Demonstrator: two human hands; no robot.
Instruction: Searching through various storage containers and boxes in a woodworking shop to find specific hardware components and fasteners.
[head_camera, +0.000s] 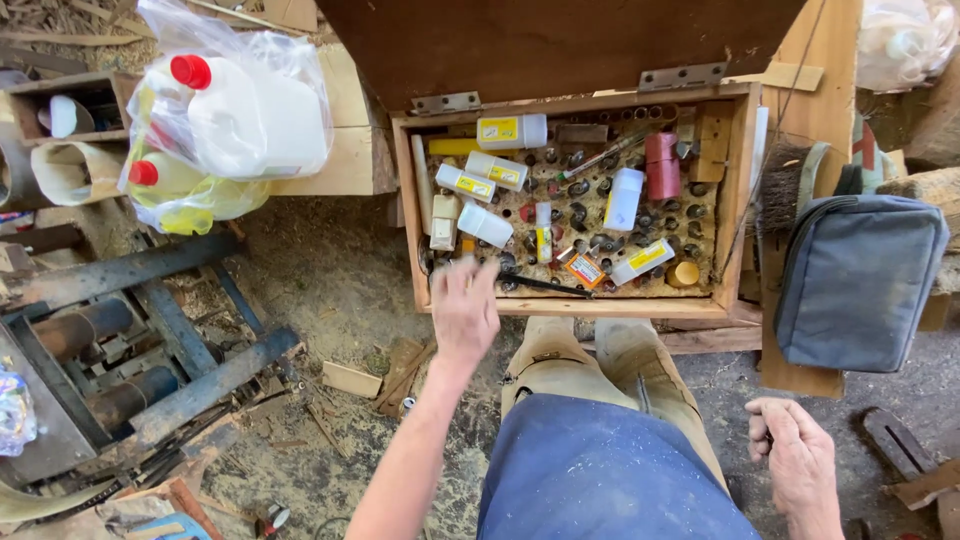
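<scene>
Sawdust-strewn dirt floor (330, 290), wood offcuts (352, 379), daylight, rusty metal frame (150, 330)

The open wooden box (737, 190) is packed with router bits (578, 188) and small white containers (484, 223), leaving only narrow gaps between them. Its raised lid (560, 40) blocks the far side. The near edge stays open above the left hand (464, 308). A grey pouch (858, 280) crowds the right.
</scene>
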